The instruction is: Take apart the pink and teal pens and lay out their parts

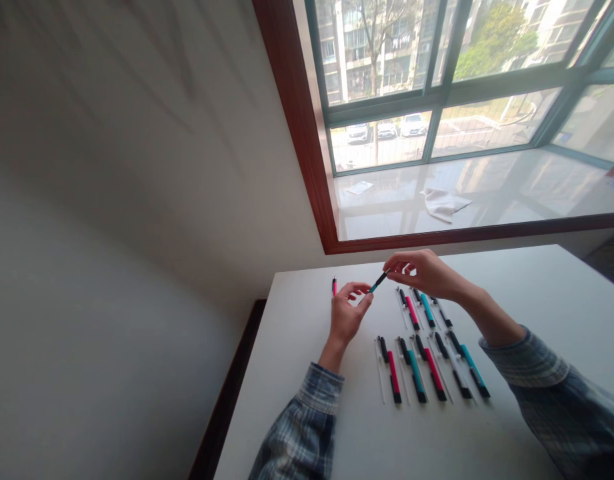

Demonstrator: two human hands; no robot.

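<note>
My left hand (347,312) and my right hand (423,272) are raised over a white table (527,293), both pinching one teal and black pen (378,281) between them. The left fingers close on its lower teal end, the right fingers on its upper black end. Below them lie two rows of pens in red, teal and black: a far row (423,309) under my right hand and a near row (433,367) of several pens with thin white refills beside them. A lone red pen (334,285) lies left of my left hand.
The table stands against a grey wall (137,200) at the left and under a wood-framed window sill (467,193) that carries a white cloth (444,203) and a paper scrap (359,187). Checked sleeves cover both forearms.
</note>
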